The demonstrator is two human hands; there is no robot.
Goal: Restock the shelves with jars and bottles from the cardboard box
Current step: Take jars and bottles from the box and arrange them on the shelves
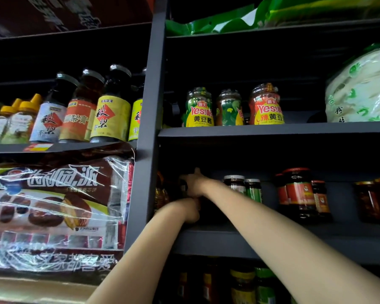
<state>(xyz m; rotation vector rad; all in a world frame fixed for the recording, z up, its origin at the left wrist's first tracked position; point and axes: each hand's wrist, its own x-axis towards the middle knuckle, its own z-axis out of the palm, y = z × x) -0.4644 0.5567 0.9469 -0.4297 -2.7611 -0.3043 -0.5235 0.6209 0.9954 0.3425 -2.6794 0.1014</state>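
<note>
A dark metal shelf unit [150,119] fills the wall. At left lies a wrapped snack pack [53,207]; above it stand four dark bottles [110,108] upright, labelled 秋梨. Three "Yes!" 黄豆酱 jars [199,108] sit right. Both hands, left [190,210] and right [193,183], seemingly grip an upright dark jar [183,187], hard to see in shadow.

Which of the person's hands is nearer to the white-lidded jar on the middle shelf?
The right hand. It reaches into the dark shelf just left of the white-lidded jar, at about the same height. The left hand is lower and farther left, near the shelf's front edge.
</note>
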